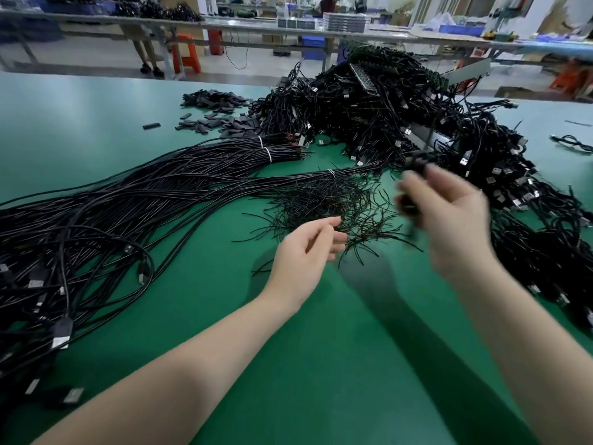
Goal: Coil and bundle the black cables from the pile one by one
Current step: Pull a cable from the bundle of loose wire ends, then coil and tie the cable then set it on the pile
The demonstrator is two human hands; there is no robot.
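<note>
Fingers of the blurred right hand [449,216] pinch a small coiled black cable [414,168] raised before the tangled black cable pile [401,114], while the left hand [305,252], loosely curled and holding nothing, hovers over thin black wire ties [321,200], bare green counter [305,348] lying nearer, long straight black cables [128,200] running leftward.

Tangled black cables [401,123] heaped on table [96,107]

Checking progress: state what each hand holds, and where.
Right hand grips a coiled black cable around its loops, blurred. Left hand holds nothing.
</note>
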